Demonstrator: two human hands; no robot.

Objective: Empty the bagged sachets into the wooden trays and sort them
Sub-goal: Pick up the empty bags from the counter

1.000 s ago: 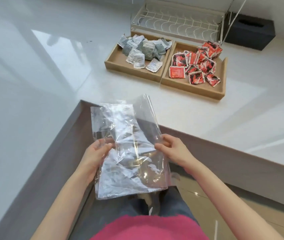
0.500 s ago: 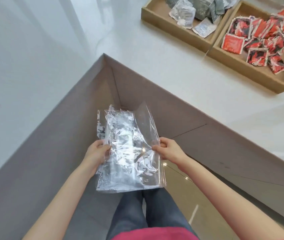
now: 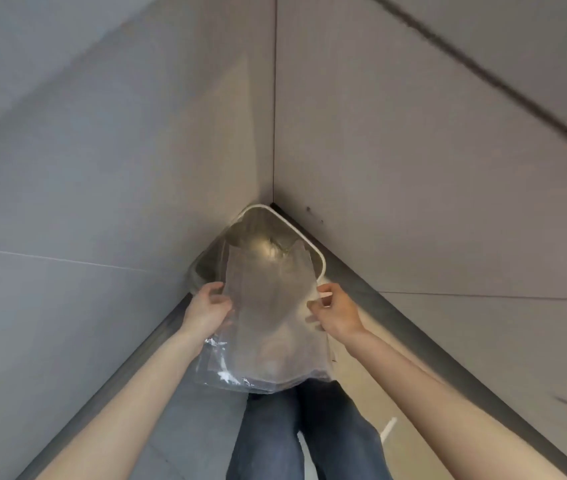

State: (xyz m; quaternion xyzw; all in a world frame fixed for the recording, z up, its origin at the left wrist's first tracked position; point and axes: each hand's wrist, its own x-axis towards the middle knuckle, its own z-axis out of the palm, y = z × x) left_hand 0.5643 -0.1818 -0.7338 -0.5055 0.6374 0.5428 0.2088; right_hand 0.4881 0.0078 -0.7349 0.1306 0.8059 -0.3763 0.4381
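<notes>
Below, the clear plastic bag (image 3: 268,320) hangs flat over a white-rimmed bin (image 3: 320,259) set in the corner of two grey panels. Left hand (image 3: 206,308) pinches its left edge, right hand (image 3: 335,311) pinches its right edge, above blue-trousered legs (image 3: 306,434).

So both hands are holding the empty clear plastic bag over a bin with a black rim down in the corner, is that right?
Not quite: the rim is white, not black. The head view shows the left hand and right hand each gripping a side of the empty clear plastic bag above the bin tucked in the corner where the two cabinet faces meet.
</notes>
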